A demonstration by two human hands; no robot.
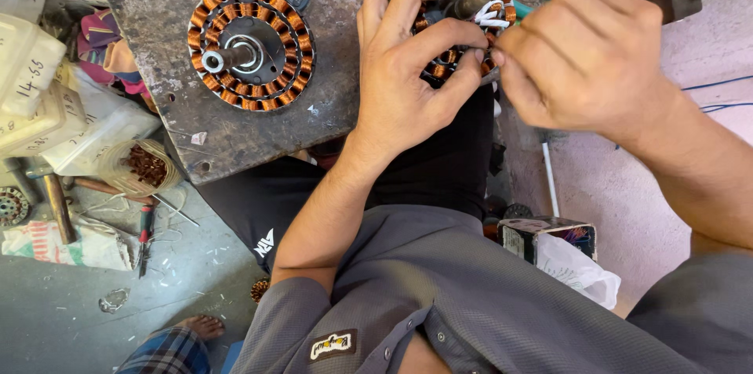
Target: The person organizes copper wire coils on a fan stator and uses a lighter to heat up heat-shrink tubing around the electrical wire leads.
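Copper-wound stator point(459, 17) gripped by left hand point(408, 68), right hand point(584, 56) pinching its leads.

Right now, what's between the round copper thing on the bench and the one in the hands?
In the head view, only bare, stained bench top lies between the resting stator and the held stator.

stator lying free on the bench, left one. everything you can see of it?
The free stator is a round ring of copper-coloured wire coils wound on radial teeth around a dark core, with a grey metal shaft and bearing at the hub, pointing up towards the camera. It lies flat on the worn, stained work board, near its left edge. Neither hand touches it; the left hand rests beside it on another stator.
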